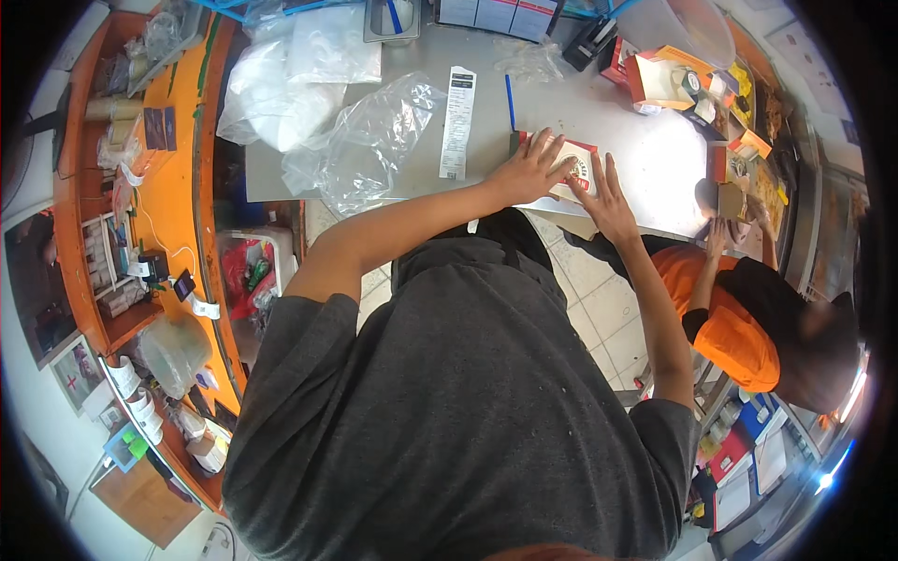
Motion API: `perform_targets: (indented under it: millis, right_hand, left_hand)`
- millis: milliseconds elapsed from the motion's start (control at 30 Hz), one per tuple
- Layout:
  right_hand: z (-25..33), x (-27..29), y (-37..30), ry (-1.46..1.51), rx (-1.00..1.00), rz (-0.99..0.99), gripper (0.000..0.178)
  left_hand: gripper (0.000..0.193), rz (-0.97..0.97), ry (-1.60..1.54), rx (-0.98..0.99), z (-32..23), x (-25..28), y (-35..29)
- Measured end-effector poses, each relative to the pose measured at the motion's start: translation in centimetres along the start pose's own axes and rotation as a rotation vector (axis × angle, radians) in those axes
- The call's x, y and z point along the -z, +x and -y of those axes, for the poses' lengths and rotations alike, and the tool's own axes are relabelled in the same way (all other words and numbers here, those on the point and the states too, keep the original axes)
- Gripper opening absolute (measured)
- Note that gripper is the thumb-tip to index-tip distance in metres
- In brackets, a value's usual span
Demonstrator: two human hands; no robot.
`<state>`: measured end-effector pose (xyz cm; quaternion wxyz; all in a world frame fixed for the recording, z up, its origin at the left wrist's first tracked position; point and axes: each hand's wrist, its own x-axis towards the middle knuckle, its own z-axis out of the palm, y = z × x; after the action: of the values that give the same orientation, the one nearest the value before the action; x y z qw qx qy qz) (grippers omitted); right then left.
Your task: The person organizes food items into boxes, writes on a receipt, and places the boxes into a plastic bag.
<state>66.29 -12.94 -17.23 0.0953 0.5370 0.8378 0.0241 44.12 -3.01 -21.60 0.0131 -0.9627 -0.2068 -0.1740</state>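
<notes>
A red and white cardboard box [585, 152] lies at the near edge of the metal table, its printed top facing up. My left hand [529, 175] rests across its left side with the fingers stretched out. From the right, my right hand [608, 206] touches the top near its front edge, fingers apart and pointing away from me. Neither hand is closed around anything. Just left of the box, a long printed paper slip [457, 122] lies flat. A thin blue stick-like item [510, 102], perhaps a pen or straw, lies beyond my left hand.
Crumpled clear plastic bags [382, 140] and white bags [285, 89] cover the table's left part. Open red and white boxes [658, 79] stand at the far right. A co-worker in an orange top [734, 327] handles a box to my right. Orange shelving [178, 168] runs along the left.
</notes>
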Motion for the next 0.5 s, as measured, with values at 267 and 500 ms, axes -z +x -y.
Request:
perform_targets:
  millis: [267, 500]
  right_hand:
    - [0.7, 1.1, -0.8, 0.434, -0.060, -0.104, 0.067]
    - [0.4, 1.0, -0.8, 0.544, -0.028, -0.162, 0.061]
  left_hand:
    - [0.081, 0.081, -0.268, 0.003, -0.1, 2.0, 0.6]
    - [0.072, 0.281, -0.310, 0.020, 0.8, 4.3, 1.1]
